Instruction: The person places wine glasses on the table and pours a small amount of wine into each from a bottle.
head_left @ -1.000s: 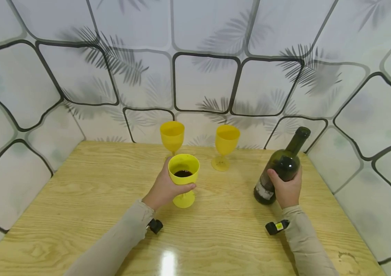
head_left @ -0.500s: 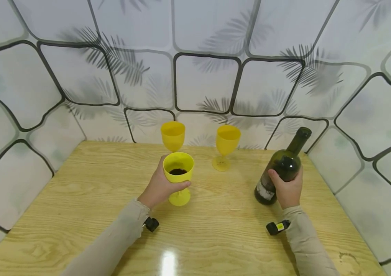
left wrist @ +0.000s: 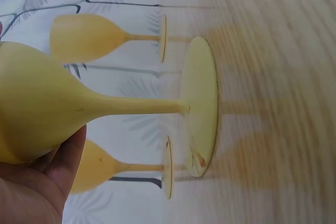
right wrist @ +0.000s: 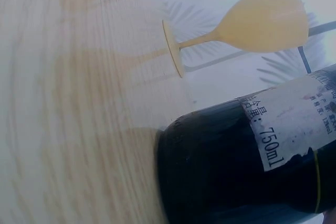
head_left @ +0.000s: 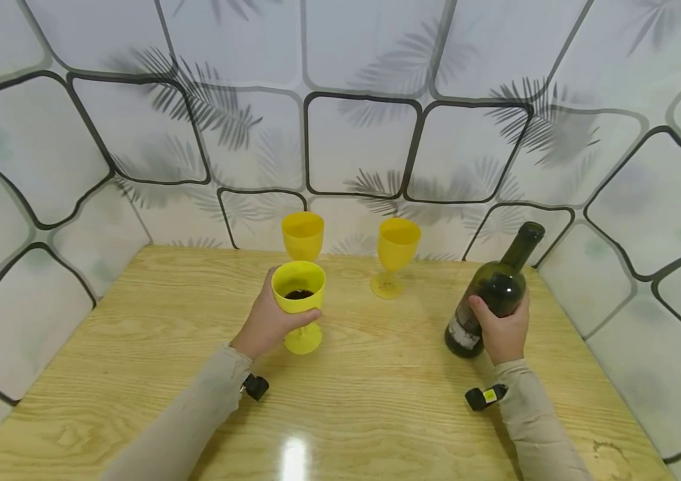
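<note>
My left hand (head_left: 264, 324) grips the bowl of a bright yellow goblet (head_left: 297, 306), which stands upright with dark liquid inside. In the left wrist view, the goblet's foot (left wrist: 202, 114) is right at the tabletop, and the fingers (left wrist: 68, 161) curl round the bowl from below. On the right side, my right hand (head_left: 504, 331) holds a dark green wine bottle (head_left: 499, 287) round its body, its open mouth at the top. The right wrist view shows the bottle's worn white label (right wrist: 289, 124), printed "750ml", and its base close to the wood. The fingers behind the bottle are hidden.
Two more yellow goblets stand near the back edge: one goblet (head_left: 303, 239) partly behind the held one, another goblet (head_left: 398, 246) right of it. The wooden table (head_left: 376, 401) meets patterned walls (head_left: 358, 143) at the back and sides.
My left hand has carried the goblet a little to the left and slightly farther back. The right hand and the bottle stay in place.
</note>
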The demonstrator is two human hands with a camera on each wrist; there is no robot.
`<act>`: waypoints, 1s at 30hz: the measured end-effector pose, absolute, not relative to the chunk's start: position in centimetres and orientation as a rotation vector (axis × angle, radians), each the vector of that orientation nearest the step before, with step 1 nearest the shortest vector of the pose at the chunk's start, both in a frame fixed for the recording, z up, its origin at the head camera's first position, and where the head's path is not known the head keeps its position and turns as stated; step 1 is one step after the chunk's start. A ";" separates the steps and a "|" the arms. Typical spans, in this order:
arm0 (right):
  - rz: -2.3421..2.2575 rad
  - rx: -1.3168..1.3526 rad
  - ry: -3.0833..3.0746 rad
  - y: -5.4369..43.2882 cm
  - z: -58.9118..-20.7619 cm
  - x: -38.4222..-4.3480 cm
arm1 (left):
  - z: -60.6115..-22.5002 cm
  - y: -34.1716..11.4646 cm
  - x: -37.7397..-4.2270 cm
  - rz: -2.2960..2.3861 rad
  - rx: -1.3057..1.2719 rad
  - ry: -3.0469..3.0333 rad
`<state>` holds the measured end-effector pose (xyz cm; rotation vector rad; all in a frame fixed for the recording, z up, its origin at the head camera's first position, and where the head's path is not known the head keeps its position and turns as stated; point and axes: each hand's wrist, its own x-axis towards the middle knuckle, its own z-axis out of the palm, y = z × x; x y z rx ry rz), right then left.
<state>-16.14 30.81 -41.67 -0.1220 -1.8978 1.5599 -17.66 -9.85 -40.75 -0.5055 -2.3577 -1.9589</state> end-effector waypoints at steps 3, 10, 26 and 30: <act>1.573 -0.114 -1.878 30.8 -41.6 -16.2 | -40.7 -10.5 -17.9 -1.947 -0.485 -2.363; 1.557 -0.125 -1.884 31.1 -41.6 -16.2 | -40.6 -12.4 -18.7 -1.896 -0.417 -2.371; 1.573 -0.103 -1.852 31.0 -41.5 -16.2 | -40.6 -17.3 -21.2 -1.790 -0.213 -2.358; 1.599 -0.093 -1.844 30.9 -41.7 -16.4 | -40.6 -18.1 -21.6 -1.790 -0.173 -2.344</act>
